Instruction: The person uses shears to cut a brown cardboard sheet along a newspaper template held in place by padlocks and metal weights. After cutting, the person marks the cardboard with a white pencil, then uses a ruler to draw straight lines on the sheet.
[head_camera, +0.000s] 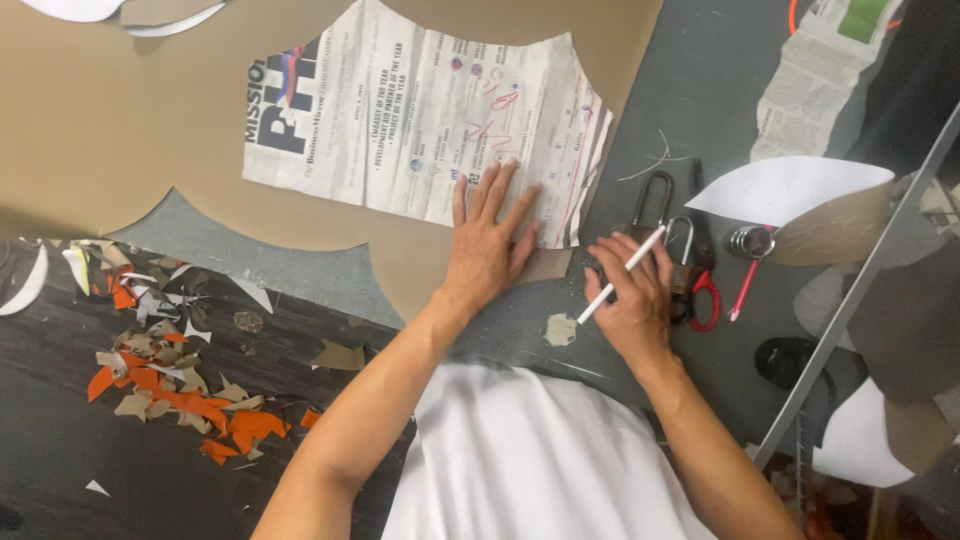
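Left hand (488, 245) spread flat on newspaper pattern (420, 125) at centre frame, right hand (630, 295) gripping white pencil (620, 275) (padlocks (665, 215) beneath partly hidden), scissors (703, 290) half covered.

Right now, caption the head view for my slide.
Left hand flat on a newspaper pattern over tan sheet; right hand holds a white pencil.

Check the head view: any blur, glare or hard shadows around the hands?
Head view: lighting even, shadows soft; left hand flat on the newspaper pattern reads sharp; right hand with the white pencil slightly soft; no glare; edges bend a little.
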